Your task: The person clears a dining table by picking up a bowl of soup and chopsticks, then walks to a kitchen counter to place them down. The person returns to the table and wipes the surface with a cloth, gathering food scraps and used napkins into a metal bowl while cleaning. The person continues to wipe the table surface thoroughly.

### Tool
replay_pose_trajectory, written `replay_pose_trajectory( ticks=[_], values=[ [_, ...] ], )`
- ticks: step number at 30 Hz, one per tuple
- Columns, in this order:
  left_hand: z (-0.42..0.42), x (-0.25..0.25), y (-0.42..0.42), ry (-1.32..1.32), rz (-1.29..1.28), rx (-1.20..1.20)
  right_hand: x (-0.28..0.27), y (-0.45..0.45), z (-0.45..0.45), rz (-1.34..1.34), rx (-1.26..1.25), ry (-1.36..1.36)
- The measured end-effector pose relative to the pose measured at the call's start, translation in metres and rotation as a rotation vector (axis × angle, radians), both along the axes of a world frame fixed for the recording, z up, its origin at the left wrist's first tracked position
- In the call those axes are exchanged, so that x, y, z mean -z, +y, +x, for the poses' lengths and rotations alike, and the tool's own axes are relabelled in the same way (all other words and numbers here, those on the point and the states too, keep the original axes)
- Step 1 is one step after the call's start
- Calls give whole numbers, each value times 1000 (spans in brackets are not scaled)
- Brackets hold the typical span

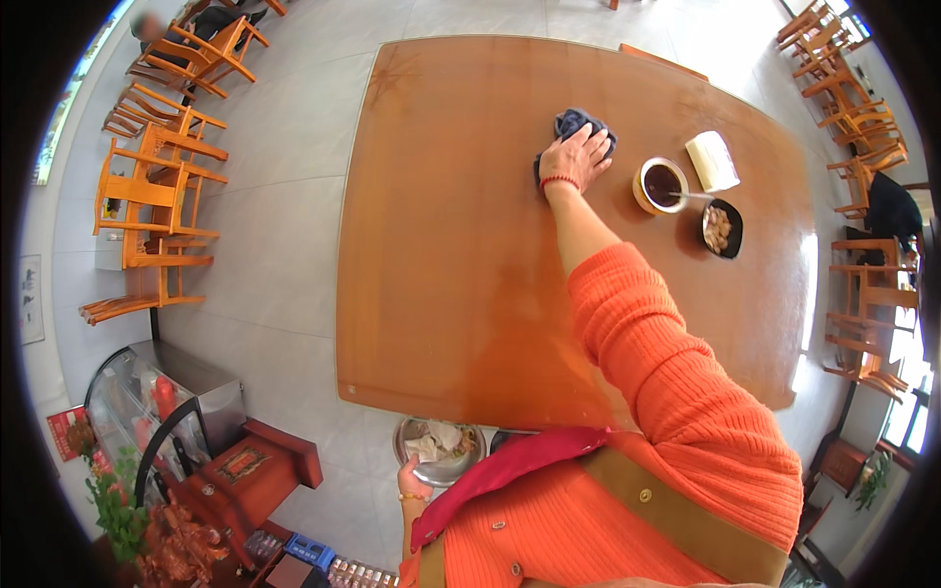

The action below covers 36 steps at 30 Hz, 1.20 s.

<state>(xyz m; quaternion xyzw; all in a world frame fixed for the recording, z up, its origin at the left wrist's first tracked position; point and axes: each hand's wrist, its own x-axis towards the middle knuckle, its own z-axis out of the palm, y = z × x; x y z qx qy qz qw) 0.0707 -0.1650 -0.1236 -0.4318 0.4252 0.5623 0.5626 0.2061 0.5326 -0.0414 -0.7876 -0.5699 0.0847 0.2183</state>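
Note:
My right hand [577,160] presses a dark blue cloth [581,122] flat against the brown table [441,220], its arm stretched far across the top. To its right stand a bowl of dark sauce [662,185] with a spoon handle over its rim, a black dish of what look like peeled garlic cloves [717,228], and a white packet [712,161], perhaps of tissues. Below the near table edge, my left hand [414,479] grips the rim of a round metal bowl [444,478]. Crumpled tissues [435,442] and food scraps lie inside that bowl.
Wooden chairs [140,189] line the left side, and more chairs [875,294] the right. A glass display case [147,400] and a red wooden cabinet [246,470] stand at the lower left. Seated people are at the upper left and far right. Grey tiled floor surrounds the table.

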Motion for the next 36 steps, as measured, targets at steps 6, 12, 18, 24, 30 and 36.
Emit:
replay_pose_trajectory(
  ticks=[6,12,18,24,30,36],
  values=[
    [8,-17,-3,39,-112,-12,10,101,-22,112,-59,57],
    [17,-30,3,16,-169,-32,23,174,-20,131,-339,-106],
    [15,-34,5,-4,-169,-27,32,190,-14,255,-911,-208],
    [20,-38,9,-62,-153,-31,-60,35,-28,0,-1459,-203],
    [6,-54,38,-164,-130,-18,-25,-94,4,-41,-1668,-18],
    [1,-26,6,-190,-113,7,-11,-126,3,28,-1745,181]
  ],
)
